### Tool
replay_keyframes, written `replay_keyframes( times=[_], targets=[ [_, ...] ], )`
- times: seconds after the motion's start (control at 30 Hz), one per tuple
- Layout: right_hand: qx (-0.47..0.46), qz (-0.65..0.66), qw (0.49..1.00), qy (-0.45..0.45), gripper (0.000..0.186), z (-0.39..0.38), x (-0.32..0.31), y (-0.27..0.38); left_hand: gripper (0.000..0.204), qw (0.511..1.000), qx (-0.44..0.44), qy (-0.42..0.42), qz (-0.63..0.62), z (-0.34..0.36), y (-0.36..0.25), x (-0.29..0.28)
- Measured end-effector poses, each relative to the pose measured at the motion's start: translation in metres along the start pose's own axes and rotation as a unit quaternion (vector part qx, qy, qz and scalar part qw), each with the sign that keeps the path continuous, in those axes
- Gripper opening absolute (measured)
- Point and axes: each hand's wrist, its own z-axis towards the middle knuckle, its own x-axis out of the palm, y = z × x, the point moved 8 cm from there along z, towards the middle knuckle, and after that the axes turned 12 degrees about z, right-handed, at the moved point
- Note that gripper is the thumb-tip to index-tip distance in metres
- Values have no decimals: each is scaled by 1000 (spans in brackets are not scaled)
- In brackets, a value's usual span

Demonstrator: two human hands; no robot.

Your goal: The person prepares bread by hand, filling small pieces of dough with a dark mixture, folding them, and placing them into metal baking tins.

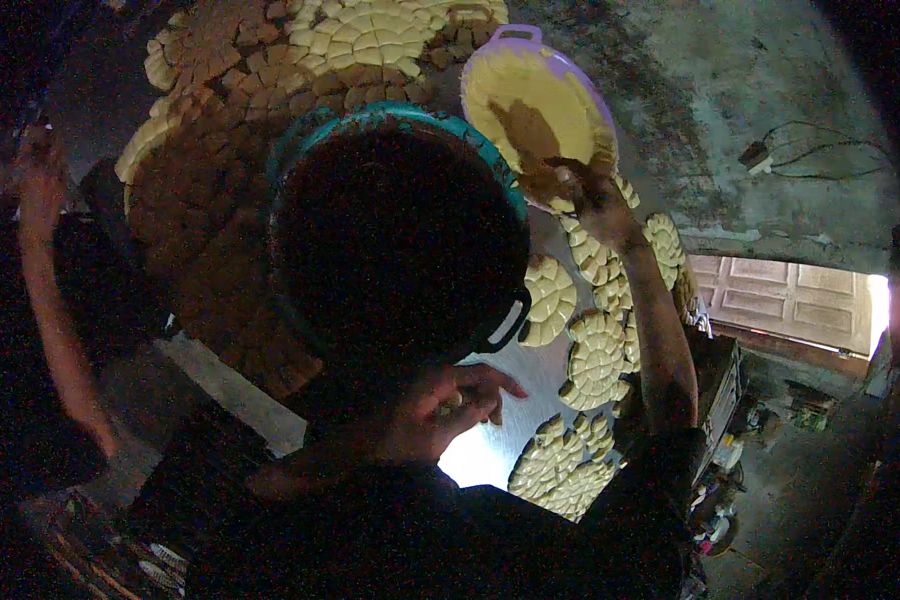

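My right hand (595,200) reaches over the near edge of a lilac basin (588,85). Its fingers are closed around something whitish that I cannot make out. Pale yellow powder or paste (490,80) coats the basin's inside. Below a large teal-rimmed basin (485,150), my left hand (460,400) has its fingers curled, and a small pale piece of dough (451,405) shows in them. That basin's inside is too dark to read. Right of it, pale dough rounds (598,360), divided into segments, lie on a shiny metal surface (518,370).
Brown segmented pieces (200,225) cover the left side, with more pale ones (365,35) at the far end. Another person's forearm (45,290) shows at the far left. A cable with a socket block (757,155) lies at the right, beyond which stands a panelled door (780,300).
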Motion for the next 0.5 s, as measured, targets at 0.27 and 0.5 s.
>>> replay_keyframes(
  times=[0.27,0.5],
  targets=[
    [-46,524,849,-55,51,-171,69,104,43,977,41,-204,38,-5,-13,0],
    [-257,399,874,-103,32,-281,59,114,49,918,309,-90,-229,-39,-22,81]
  ],
)
